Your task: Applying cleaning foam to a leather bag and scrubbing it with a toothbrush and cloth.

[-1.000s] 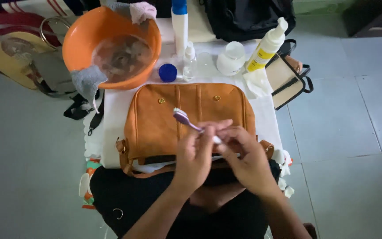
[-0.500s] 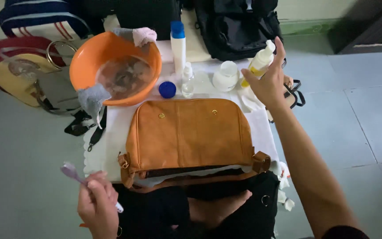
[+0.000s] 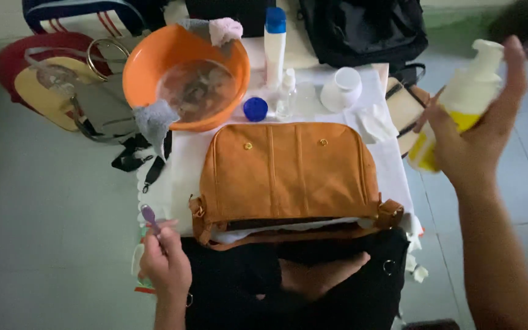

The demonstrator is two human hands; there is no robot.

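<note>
The right hand [image 3: 469,143] had lifted the yellow-and-white pump bottle [image 3: 453,104] off the surface [image 3: 184,162]; the left hand [image 3: 165,263] gripped a purple toothbrush [image 3: 151,219]. The tan leather bag [image 3: 291,174] looked unscrubbed.

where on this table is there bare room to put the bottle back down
Little room. One bare strip of white cloth lies left of the tan bag, below the orange basin. A smaller patch sits between the white cup and the bag. The back edge is crowded: basin, blue cap, tall bottle, cup, tissue.
</note>
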